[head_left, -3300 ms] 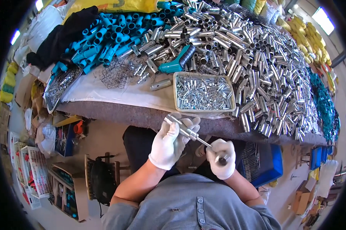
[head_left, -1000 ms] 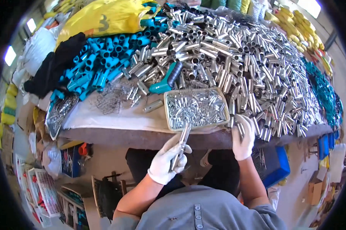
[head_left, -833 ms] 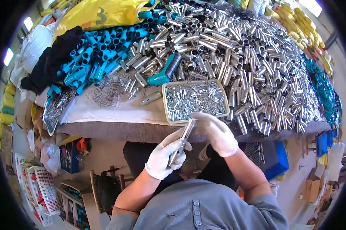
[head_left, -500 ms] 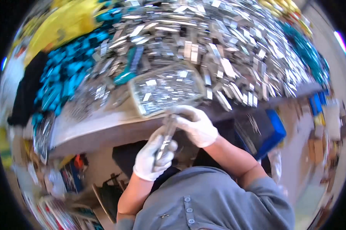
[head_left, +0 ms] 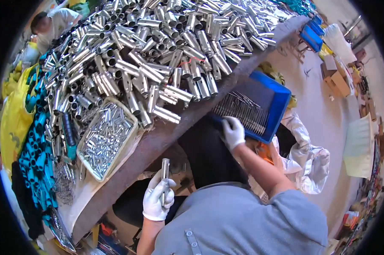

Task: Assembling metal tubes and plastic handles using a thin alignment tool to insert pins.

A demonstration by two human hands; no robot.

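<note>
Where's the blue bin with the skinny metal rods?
In the head view, the blue bin is right of centre, beside the right hand and the table's edge.

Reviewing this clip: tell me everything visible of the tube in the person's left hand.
The tube is a straight, shiny silver cylinder, metal by its look. The white-gloved left hand grips it, fingers covering part of its length; the far end sticks out bare, pointing away from the body. It is held in the air beside the table's edge. Fine details are too small to tell.
</note>
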